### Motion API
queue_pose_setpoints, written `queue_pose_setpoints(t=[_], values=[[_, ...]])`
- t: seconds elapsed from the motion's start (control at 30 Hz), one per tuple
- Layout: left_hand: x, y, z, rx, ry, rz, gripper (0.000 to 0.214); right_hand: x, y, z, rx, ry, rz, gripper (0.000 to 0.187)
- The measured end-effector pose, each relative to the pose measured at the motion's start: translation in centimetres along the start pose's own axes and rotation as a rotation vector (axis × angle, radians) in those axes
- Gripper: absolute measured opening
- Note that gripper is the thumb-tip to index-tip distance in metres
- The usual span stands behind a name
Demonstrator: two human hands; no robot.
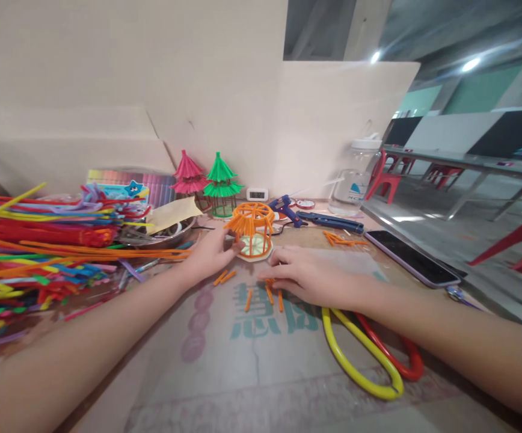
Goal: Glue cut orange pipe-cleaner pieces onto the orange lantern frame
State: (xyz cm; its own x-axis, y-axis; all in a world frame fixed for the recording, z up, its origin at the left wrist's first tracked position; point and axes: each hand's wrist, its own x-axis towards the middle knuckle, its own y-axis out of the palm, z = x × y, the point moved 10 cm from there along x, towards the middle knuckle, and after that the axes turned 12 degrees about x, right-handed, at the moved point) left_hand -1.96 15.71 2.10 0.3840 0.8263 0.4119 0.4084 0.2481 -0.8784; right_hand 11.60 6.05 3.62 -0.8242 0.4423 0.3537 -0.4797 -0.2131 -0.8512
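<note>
A small round pavilion frame of orange pipe cleaners point(252, 219) stands on a pale base in the middle of the table. My left hand point(213, 249) is closed on its left side, with the thumb by the base. My right hand point(303, 273) lies low over the mat just right of it, fingers apart and slightly bent. Short orange pipe cleaner pieces point(248, 300) lie beneath and in front of those fingers. Two more short pieces point(225, 277) are near my left wrist. Whether my right fingertips touch a piece is hard to see.
Bundles of coloured pipe cleaners point(39, 252) fill the left side. Behind stand a pink pavilion point(187, 173) and a green pavilion point(220, 183). A blue glue gun point(288, 210), a utility knife point(331, 221), a phone point(409, 255) and a bottle point(353, 177) are right; yellow-handled loop point(360, 361) lies in front.
</note>
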Motion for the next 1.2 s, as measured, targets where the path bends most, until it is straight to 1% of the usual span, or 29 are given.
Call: queue_pose_setpoints(t=[0.07,0.17,0.3,0.47,0.57,0.7,0.8,0.9,1.0,1.03,1.17,1.2], values=[[0.0,0.0,-0.1,0.003,0.003,0.003,0.045,0.0,0.5,-0.4,-0.025,0.027,0.011,0.021],[0.0,-0.1,-0.3,0.003,0.009,0.008,0.045,0.0,0.5,-1.1,-0.025,0.033,-0.031,0.014],[0.0,-0.1,-0.1,0.022,-0.007,0.004,0.044,0.0,0.0,-1.0,-0.063,-0.01,-0.1,0.013],[0.0,-0.1,-0.2,0.0,0.024,-0.001,0.042,-0.2,-0.9,-0.6,0.026,-0.007,-0.184,0.012],[0.0,-0.1,-0.1,-0.003,0.023,-0.008,0.044,-0.5,-1.3,-0.3,0.048,-0.015,-0.206,0.013],[0.1,-0.2,0.0,0.005,0.012,-0.01,0.045,-0.7,-1.7,-0.2,-0.005,-0.013,-0.229,0.023],[0.1,-0.1,0.0,0.01,0.005,0.003,0.047,-0.6,-1.9,-0.2,-0.018,-0.039,-0.255,0.026],[0.1,0.0,0.2,0.003,0.0,0.001,0.047,-0.6,-2.2,-0.3,0.018,-0.054,-0.291,0.022],[0.0,0.0,0.2,-0.024,0.015,-0.008,0.046,-0.6,-2.5,-0.4,0.055,-0.04,-0.3,0.007],[0.0,0.0,0.3,-0.03,0.017,-0.009,0.046,-0.7,-2.6,-0.5,0.063,-0.03,-0.306,0.005],[0.0,-0.1,0.7,-0.027,-0.026,-0.005,0.045,-1.0,-3.7,-0.2,0.045,-0.028,-0.366,0.016],[0.0,-0.2,0.8,-0.029,-0.04,-0.004,0.045,-1.1,-4.1,0.1,0.033,-0.037,-0.382,0.015]])
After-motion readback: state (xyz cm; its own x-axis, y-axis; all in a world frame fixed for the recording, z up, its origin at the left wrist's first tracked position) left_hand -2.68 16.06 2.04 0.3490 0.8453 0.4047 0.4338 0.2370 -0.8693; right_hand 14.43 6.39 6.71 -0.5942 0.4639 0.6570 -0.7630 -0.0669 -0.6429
